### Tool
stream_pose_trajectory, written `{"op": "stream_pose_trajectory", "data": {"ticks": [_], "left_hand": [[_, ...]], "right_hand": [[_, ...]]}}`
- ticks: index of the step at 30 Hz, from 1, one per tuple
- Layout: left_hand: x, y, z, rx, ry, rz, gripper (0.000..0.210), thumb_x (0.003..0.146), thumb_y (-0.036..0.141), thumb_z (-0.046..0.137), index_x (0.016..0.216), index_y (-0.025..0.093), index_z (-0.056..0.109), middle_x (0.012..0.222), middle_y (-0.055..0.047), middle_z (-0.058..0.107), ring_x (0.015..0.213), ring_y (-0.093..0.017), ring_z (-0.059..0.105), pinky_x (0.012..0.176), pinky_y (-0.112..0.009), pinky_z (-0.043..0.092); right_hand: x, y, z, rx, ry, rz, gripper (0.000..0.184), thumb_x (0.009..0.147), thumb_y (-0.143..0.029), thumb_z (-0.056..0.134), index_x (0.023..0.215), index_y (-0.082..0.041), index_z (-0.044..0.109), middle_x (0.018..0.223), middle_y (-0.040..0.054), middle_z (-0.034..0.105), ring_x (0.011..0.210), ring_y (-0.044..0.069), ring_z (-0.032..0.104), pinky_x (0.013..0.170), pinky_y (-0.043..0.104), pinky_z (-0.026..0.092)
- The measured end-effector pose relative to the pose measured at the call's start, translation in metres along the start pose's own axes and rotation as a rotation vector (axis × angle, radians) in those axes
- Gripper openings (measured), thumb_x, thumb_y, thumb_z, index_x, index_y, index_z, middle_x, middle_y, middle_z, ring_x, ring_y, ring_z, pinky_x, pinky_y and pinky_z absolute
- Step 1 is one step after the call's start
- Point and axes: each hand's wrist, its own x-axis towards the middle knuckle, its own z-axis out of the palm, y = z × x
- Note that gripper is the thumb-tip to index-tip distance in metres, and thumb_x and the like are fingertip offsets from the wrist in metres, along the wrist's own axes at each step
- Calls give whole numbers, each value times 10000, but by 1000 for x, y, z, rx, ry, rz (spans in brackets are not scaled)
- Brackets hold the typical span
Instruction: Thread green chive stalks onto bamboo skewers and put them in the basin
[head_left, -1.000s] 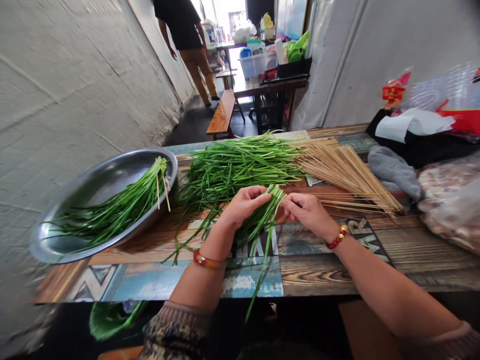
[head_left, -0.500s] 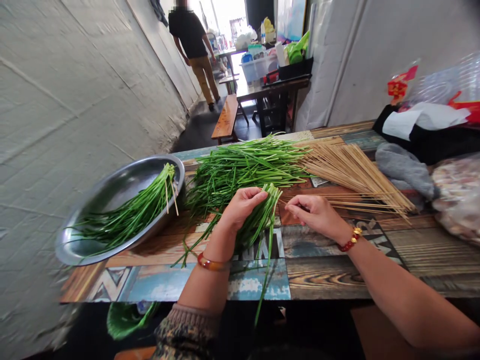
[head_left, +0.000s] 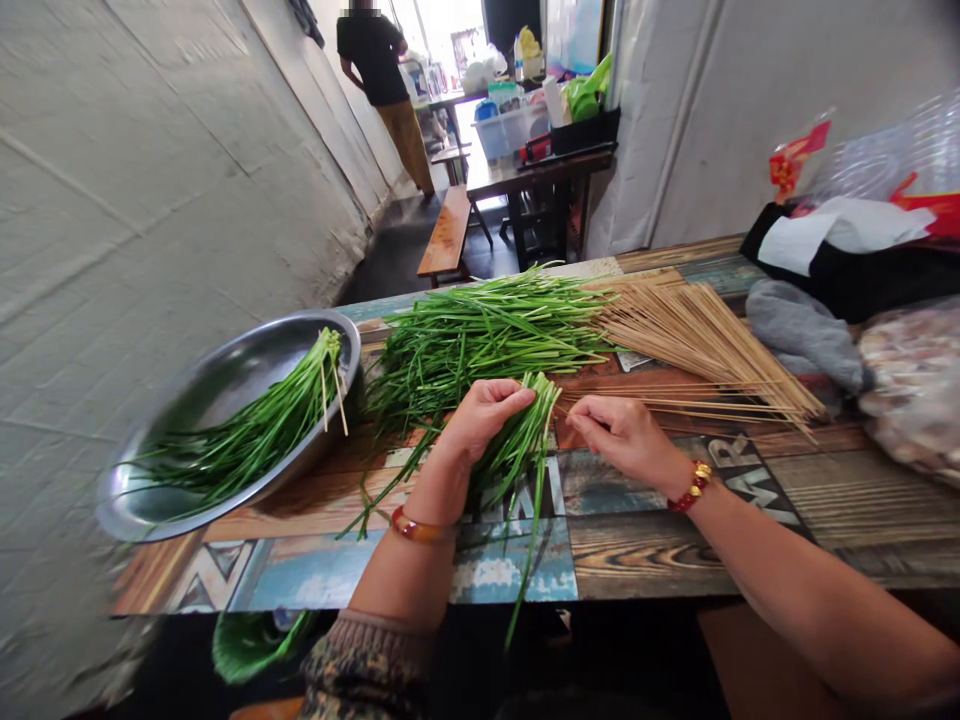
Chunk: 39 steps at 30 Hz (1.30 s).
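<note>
My left hand (head_left: 486, 412) is closed around a small bunch of garlic chives (head_left: 531, 428), pale cut ends upward, green leaves hanging toward the table's front edge. Just right of those ends, my right hand (head_left: 619, 432) has its thumb and fingers pinched together; whatever sits between them is too small to make out. Behind both hands lies a large pile of garlic chives (head_left: 487, 335). Bamboo skewers (head_left: 697, 340) are fanned out to the right of it. At the left, a metal basin (head_left: 217, 385) contains skewered garlic chives (head_left: 259, 450), two stick ends poking over its rim.
A grey plastic bag (head_left: 802, 330) and a clear bag of pale pieces (head_left: 911, 390) sit at the right. Beyond the table (head_left: 660, 555) stand a bench (head_left: 448, 230) and a table with a plastic bin (head_left: 510, 133). A person (head_left: 379, 75) stands farther back.
My hands keep nearly the same pose, the right still pinched beside the chives' ends. The view has shifted slightly. The person in the background has walked farther off and raised an arm.
</note>
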Motion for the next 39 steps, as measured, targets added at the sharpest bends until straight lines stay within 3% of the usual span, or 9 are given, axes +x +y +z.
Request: {"op": "stream_pose_trajectory", "data": {"ticks": [17, 21, 25, 30, 39], "left_hand": [[3, -4, -1, -44, -42, -49, 364, 724, 454, 715, 713, 98, 643, 609, -22, 636, 491, -84, 534, 487, -188, 403], [3, -5, -2, -58, -51, -64, 363, 727, 455, 713, 710, 99, 645, 634, -31, 659, 483, -85, 543, 486, -193, 416], [3, -5, 2, -58, -72, -79, 385, 721, 475, 708, 696, 98, 636, 630, -30, 652, 478, -81, 531, 482, -193, 405], [2, -6, 12, 18, -106, -55, 431, 691, 494, 716, 579, 105, 567, 513, 27, 517, 442, -43, 405, 436, -172, 292], [0, -2, 9, 55, -130, -32, 425, 689, 503, 715, 678, 93, 604, 569, 14, 528, 479, -49, 401, 464, -176, 291]], "right_hand": [[0, -6, -6, 69, -108, 83, 225, 907, -271, 478, 747, -194, 617, 519, -38, 563, 491, 108, 512, 526, 227, 366], [-2, -6, -2, 71, -63, 83, 266, 901, -258, 473, 661, -192, 564, 512, -36, 550, 485, 102, 491, 537, 230, 367], [-3, -9, 2, 59, -28, 93, 290, 900, -242, 471, 623, -191, 540, 508, -33, 543, 491, 99, 487, 545, 230, 361], [-3, -9, 5, 90, -26, 126, 293, 896, -253, 468, 616, -191, 531, 507, -30, 550, 466, 92, 480, 512, 221, 359], [0, -6, 7, 226, -56, 260, 244, 891, -322, 485, 697, -191, 557, 539, -23, 586, 394, 87, 494, 423, 201, 377]]}}
